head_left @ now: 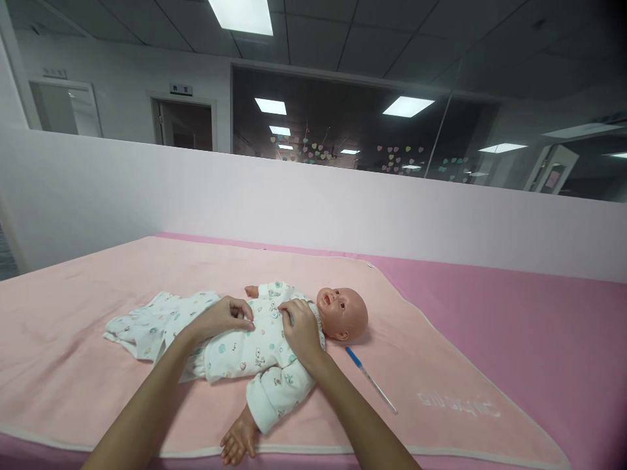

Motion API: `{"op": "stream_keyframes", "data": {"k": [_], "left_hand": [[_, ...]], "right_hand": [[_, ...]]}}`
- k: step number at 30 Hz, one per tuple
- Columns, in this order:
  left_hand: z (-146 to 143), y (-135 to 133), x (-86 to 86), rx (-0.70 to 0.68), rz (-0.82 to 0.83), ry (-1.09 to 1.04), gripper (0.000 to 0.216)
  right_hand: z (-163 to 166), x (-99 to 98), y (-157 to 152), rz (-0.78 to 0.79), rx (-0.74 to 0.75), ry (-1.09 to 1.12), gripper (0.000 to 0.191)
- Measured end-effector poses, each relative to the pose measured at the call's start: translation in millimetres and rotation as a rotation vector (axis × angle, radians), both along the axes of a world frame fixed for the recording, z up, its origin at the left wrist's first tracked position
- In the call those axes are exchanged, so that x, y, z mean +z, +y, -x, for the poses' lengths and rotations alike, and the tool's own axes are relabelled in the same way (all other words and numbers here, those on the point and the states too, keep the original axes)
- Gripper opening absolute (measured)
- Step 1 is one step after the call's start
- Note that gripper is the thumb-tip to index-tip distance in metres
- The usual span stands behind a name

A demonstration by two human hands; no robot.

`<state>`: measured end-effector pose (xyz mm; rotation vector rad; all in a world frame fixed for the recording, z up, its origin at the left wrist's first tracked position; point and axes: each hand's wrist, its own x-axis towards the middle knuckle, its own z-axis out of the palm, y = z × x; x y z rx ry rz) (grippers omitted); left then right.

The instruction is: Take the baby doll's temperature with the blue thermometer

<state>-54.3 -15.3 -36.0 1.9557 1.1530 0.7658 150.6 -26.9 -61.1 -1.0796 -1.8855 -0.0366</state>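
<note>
A baby doll lies on its back, head to the right, dressed in a white printed baby shirt with a buttoned front. My left hand rests over the doll's belly, fingers curved and a gap showing between thumb and fingertips. Across the chest, my right hand has its bent fingertips closed at the shirt front, just below the neck. White printed baby trousers spread out to the left over the doll's lower body. One doll hand points toward me, palm-side detail unclear.
A thermometer-like stick with a blue end lies right of the doll. Beneath everything is a peach blanket with white edging, over a pink mat. A white low wall stands behind.
</note>
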Motion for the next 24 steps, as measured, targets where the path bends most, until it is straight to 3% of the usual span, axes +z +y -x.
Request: {"op": "stream_keyframes", "data": {"k": [9,12,15,18,21,24], "left_hand": [[-5,-4,3.5,-0.002,0.013,-0.014,0.029],[-5,-5,4.8,0.006,0.002,-0.034,0.028],[-5,-7,6.7,0.006,-0.005,-0.084,0.028],[-5,-9,9.8,0.002,-0.008,-0.118,0.033],[-5,-10,13.0,0.025,-0.027,-0.157,0.032],[-5,-12,14.9,0.016,-0.011,-0.219,0.025]], "right_hand": [[2,2.9,0,0.016,-0.03,-0.13,0.026],[-5,8.4,-19,-0.06,-0.052,-0.163,0.027],[-30,6.4,-52,-0.122,-0.155,-0.025,0.026],[-74,-13.6,-85,-0.077,-0.411,0.104,0.023],[-122,-45.4,-107,-0.01,-0.688,0.025,0.025],[-154,-68.4,-119,0.126,-0.736,-0.062,0.019]]}}
